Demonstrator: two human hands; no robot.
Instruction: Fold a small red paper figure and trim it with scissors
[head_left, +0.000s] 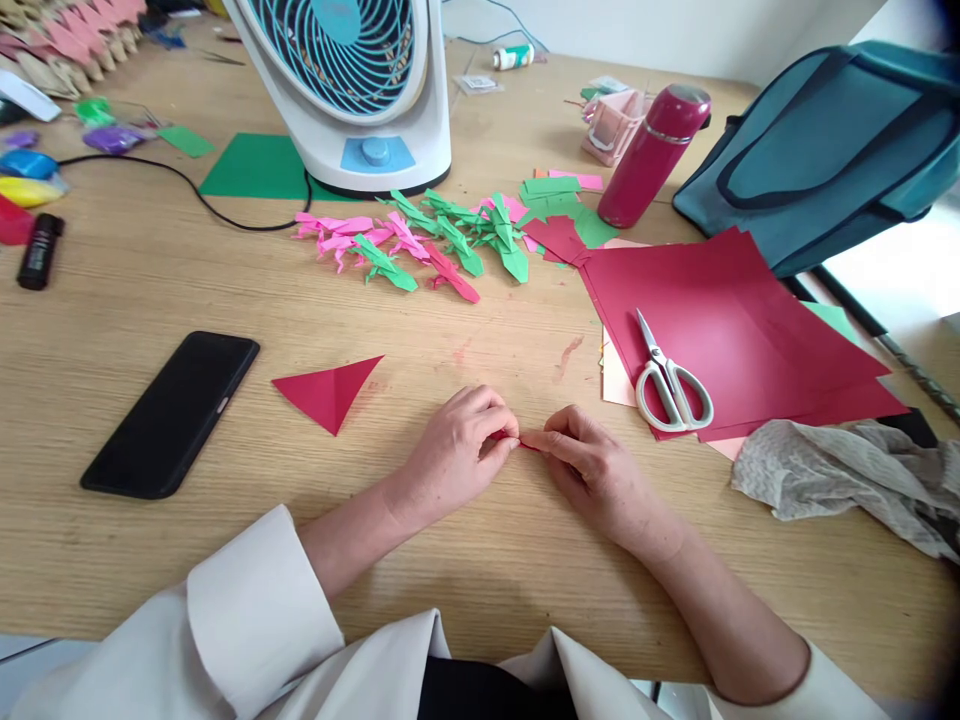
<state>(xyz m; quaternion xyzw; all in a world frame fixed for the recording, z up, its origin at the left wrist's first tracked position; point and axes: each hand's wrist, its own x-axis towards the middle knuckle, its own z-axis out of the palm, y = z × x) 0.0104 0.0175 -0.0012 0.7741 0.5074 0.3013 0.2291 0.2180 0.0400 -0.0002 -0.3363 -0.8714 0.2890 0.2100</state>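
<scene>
Between my two hands is a small folded piece of red paper [529, 446], mostly covered by my fingers. My left hand [466, 440] pinches one end of it between thumb and forefinger. At the other end, the fingers of my right hand [592, 460] press together on the paper, close to the left fingertips. A flat red paper triangle [324, 392] with a crease lies to the left of my hands. Beyond them, several folded paper figures [457, 240] in green, pink and red lie in a cluster.
Scissors [667, 380] rest on red paper sheets [720, 310] at the right, by a crumpled cloth [825, 470]. A black phone [172, 415] lies left. A fan [375, 90], a red flask [654, 155] and a teal bag [825, 160] stand at the back.
</scene>
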